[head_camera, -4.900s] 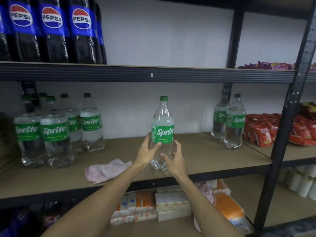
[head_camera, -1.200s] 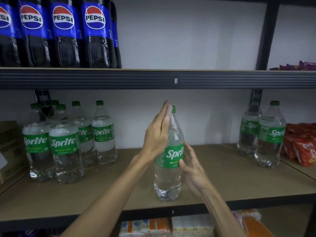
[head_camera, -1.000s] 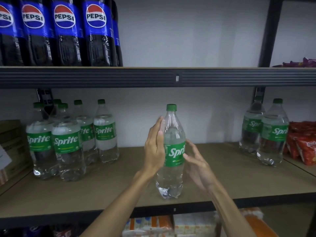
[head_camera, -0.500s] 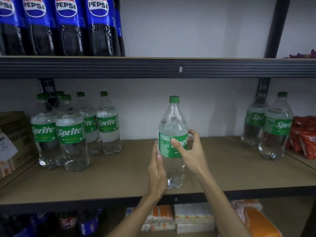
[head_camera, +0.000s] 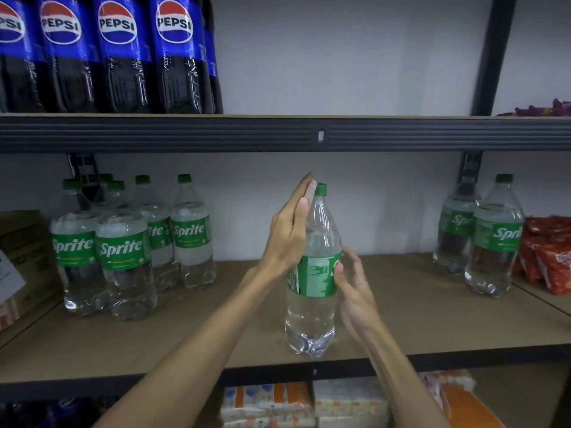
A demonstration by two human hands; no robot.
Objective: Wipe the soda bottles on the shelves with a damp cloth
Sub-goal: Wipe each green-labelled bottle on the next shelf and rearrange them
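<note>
A clear Sprite bottle with a green cap stands upright near the front middle of the brown middle shelf, its label turned so the small print faces me. My left hand lies flat against the bottle's left side, fingers straight and reaching up to the cap. My right hand is at the bottle's right side by the label, fingers relaxed and spread, fingertips touching it. No cloth is in view.
Several Sprite bottles cluster at the left of the shelf, two more at the right beside red snack bags. Pepsi bottles line the upper shelf. A cardboard box sits far left. Packets fill the lower shelf.
My left hand slid from the bottle's lower part up to its neck. My right hand let go of the label and now only touches it. The bottle has turned, its logo facing right.
</note>
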